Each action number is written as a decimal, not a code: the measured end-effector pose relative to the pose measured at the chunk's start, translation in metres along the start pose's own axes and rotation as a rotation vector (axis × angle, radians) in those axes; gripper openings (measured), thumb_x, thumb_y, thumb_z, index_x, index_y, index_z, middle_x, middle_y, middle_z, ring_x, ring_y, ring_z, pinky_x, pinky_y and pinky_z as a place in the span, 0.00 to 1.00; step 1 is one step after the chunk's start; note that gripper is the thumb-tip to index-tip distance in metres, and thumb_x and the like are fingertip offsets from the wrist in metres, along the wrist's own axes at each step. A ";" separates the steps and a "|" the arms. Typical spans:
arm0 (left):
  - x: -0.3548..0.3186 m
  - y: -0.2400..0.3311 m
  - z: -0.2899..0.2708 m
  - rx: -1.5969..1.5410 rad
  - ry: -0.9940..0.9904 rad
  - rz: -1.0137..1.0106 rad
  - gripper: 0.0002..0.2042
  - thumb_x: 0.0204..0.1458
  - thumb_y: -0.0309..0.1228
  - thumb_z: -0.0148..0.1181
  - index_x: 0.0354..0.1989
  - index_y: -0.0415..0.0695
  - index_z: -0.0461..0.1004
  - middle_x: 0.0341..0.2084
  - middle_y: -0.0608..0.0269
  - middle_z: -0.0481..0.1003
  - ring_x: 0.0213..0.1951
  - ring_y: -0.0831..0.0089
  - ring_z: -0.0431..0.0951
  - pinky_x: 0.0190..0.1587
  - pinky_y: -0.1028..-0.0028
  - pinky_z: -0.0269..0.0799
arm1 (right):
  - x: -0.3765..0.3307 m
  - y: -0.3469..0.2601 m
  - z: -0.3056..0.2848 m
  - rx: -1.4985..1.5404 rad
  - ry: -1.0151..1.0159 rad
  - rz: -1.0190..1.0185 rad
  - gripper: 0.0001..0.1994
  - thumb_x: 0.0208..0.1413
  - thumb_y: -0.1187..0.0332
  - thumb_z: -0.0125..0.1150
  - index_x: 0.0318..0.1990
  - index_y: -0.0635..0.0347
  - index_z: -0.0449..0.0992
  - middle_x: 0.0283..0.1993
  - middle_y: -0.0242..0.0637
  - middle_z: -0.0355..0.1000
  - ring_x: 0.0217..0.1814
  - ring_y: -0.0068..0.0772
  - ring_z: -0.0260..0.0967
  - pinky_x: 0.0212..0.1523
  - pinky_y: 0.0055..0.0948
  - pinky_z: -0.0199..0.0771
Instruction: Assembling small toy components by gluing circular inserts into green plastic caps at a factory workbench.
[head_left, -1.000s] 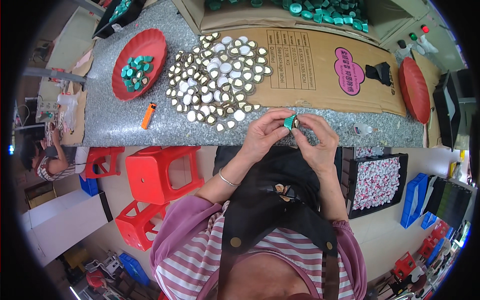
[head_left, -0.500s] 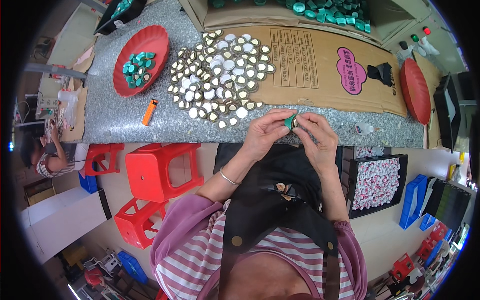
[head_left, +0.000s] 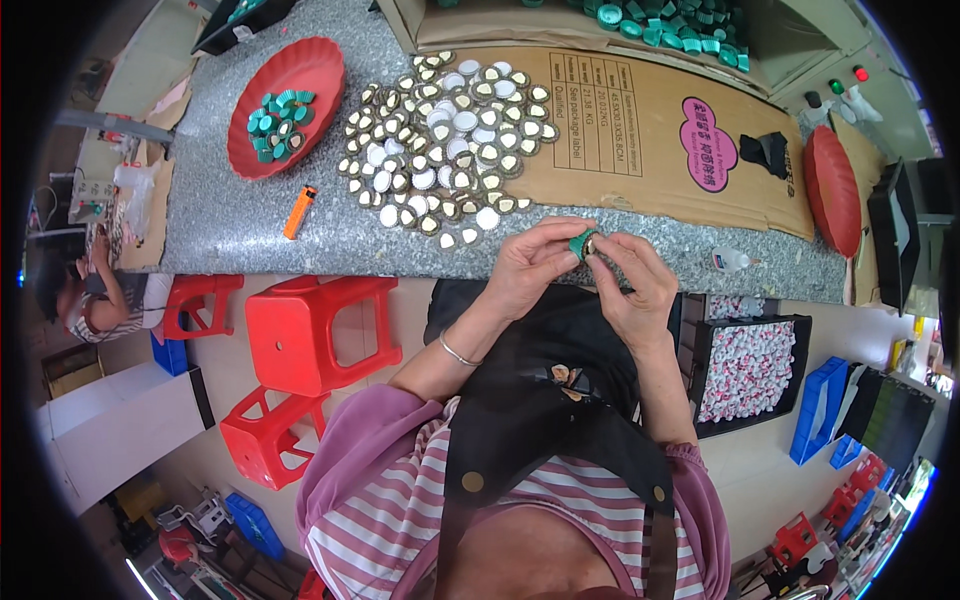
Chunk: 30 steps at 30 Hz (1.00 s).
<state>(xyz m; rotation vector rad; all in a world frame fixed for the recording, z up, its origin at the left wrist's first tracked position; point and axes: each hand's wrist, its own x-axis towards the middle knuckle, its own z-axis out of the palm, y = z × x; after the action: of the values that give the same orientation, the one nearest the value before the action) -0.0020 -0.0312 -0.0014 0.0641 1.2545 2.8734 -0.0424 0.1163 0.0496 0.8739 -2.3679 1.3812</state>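
At the near edge of the counter, my two hands meet in front of the apron. Between the thumb and fingers of my left hand [head_left: 525, 265] is a small green ribbed cap [head_left: 579, 245], turned on its side. The fingertips of my right hand [head_left: 640, 288] pinch a small dark-edged disc with a pale centre [head_left: 592, 243] at the cap's open side; how far in it sits, I cannot tell. Beyond my hands, to the left, spreads a pile of similar round discs [head_left: 457, 148], some white, others dark-rimmed with cream centres.
A red scalloped dish [head_left: 325, 68] holds several green caps. Near it lies an orange lighter [head_left: 299, 213]. Flattened cardboard [head_left: 620, 190] covers the counter's far right, with a small clear bottle [head_left: 730, 259] in front. More green caps [head_left: 690, 40] fill a box behind. Red stools [head_left: 310, 345] stand at left.
The whole view has shifted slightly. Both hands keep the cap and disc together in nearly the same place; the right fingers have shifted a little.
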 end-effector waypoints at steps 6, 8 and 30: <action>-0.001 0.000 0.000 -0.020 -0.011 0.011 0.16 0.50 0.15 0.51 0.48 0.37 0.69 0.51 0.57 0.65 0.52 0.71 0.68 0.54 0.74 0.66 | 0.000 -0.001 0.003 -0.030 0.011 -0.028 0.13 0.38 0.81 0.65 0.35 0.62 0.77 0.33 0.42 0.73 0.34 0.36 0.74 0.34 0.26 0.73; -0.001 -0.001 0.000 -0.023 -0.017 0.017 0.16 0.50 0.15 0.51 0.48 0.37 0.70 0.52 0.57 0.65 0.52 0.71 0.68 0.54 0.74 0.65 | -0.001 -0.003 0.003 -0.053 0.023 -0.034 0.13 0.37 0.81 0.64 0.35 0.62 0.76 0.33 0.42 0.73 0.34 0.36 0.74 0.34 0.26 0.73; 0.001 -0.002 -0.001 -0.001 -0.023 0.007 0.14 0.49 0.14 0.52 0.44 0.37 0.71 0.50 0.57 0.66 0.48 0.73 0.71 0.46 0.78 0.70 | 0.001 -0.003 0.008 -0.235 0.067 -0.157 0.13 0.32 0.79 0.61 0.31 0.60 0.72 0.30 0.36 0.70 0.30 0.36 0.71 0.28 0.28 0.73</action>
<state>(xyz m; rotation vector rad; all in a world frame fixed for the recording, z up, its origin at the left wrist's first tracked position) -0.0030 -0.0305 -0.0041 0.1011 1.2509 2.8703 -0.0410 0.1082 0.0480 0.9088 -2.2974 1.0318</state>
